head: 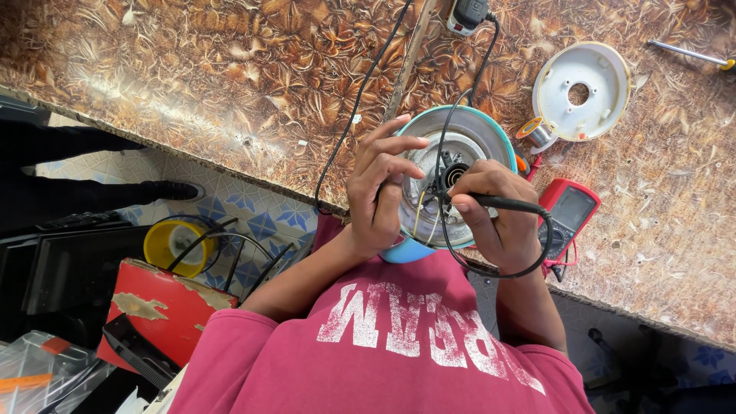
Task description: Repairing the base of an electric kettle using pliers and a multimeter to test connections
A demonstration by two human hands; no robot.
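Observation:
A round teal appliance (498,134) lies upturned at the table's near edge, its open underside showing metal, wires and a black part (454,172). My left hand (379,192) grips its left rim, fingers curled over the opening. My right hand (498,218) holds a black soldering iron (502,204) like a pen, tip pointing into the middle of the underside. The iron's black cable (360,100) loops under my right hand and runs up across the table.
On the brown patterned table (230,69) lie a white round cover (580,92), a solder spool (537,132), a red multimeter (569,215), a screwdriver (690,55) and a plug adapter (466,14). Below left are a yellow reel (178,244) and a red box (161,307) on the tiled floor.

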